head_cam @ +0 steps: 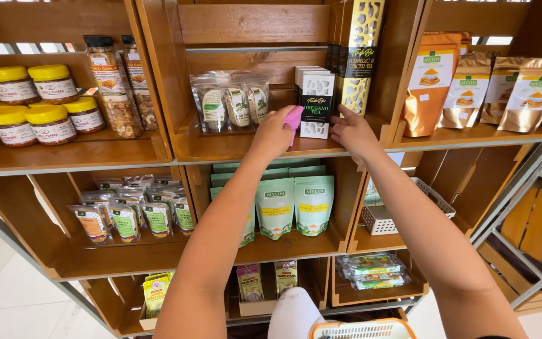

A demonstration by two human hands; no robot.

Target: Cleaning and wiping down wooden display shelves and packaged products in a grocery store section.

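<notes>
Wooden shelves fill the view, stocked with packets and jars. On the middle shelf, the left hand has its fingers closed around a pink cloth, pressed just beside a white tea box. The right hand rests open, fingertips touching the shelf edge right of that box, below a tall yellow box. Clear bags sit left of the cloth; yellow-lidded jars stand further left.
</notes>
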